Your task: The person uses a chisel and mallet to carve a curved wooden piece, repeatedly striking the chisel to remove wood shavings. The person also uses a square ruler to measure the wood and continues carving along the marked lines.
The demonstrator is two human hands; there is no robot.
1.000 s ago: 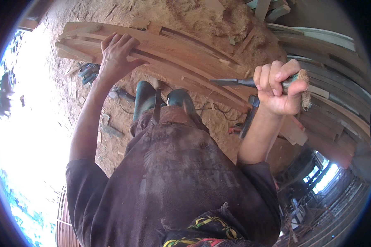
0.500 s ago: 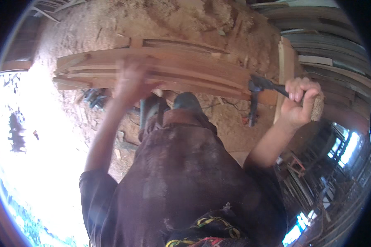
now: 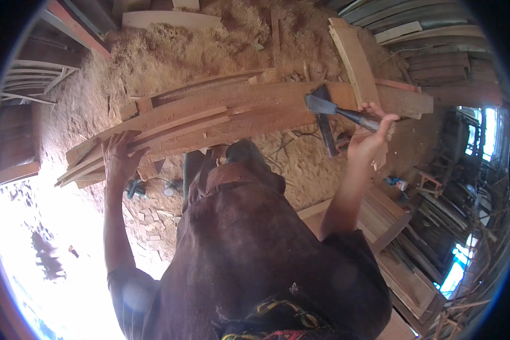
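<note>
Around you in the head view the ground is thick with pale wood shavings (image 3: pixel 209 51), a loose plank (image 3: pixel 354 56) lies angled across the far end of the work, and more boards (image 3: pixel 402 266) are stacked low on your right, beside a dim cluttered workshop interior. Your own dark-clothed torso (image 3: pixel 249 255) fills the lower middle and blocks whatever lies directly under the stack's centre; your shoes (image 3: pixel 243 156) just show beyond it. The lower left is washed out by glare, so nothing there can be made out, and a small blue object (image 3: pixel 135 188) on the ground near your left arm is too blurred to identify. The stack of long curved wooden boards (image 3: pixel 238 113) runs across the frame in front of you, reddish-brown, layered, its left end fanned into thin strips. Your left hand (image 3: pixel 119 156) lies flat on that left end, fingers spread. Your right hand (image 3: pixel 368 139) is closed around the handle of a hatchet (image 3: pixel 334 113), whose dark head seems to sit at or just over the boards' right part.
</note>
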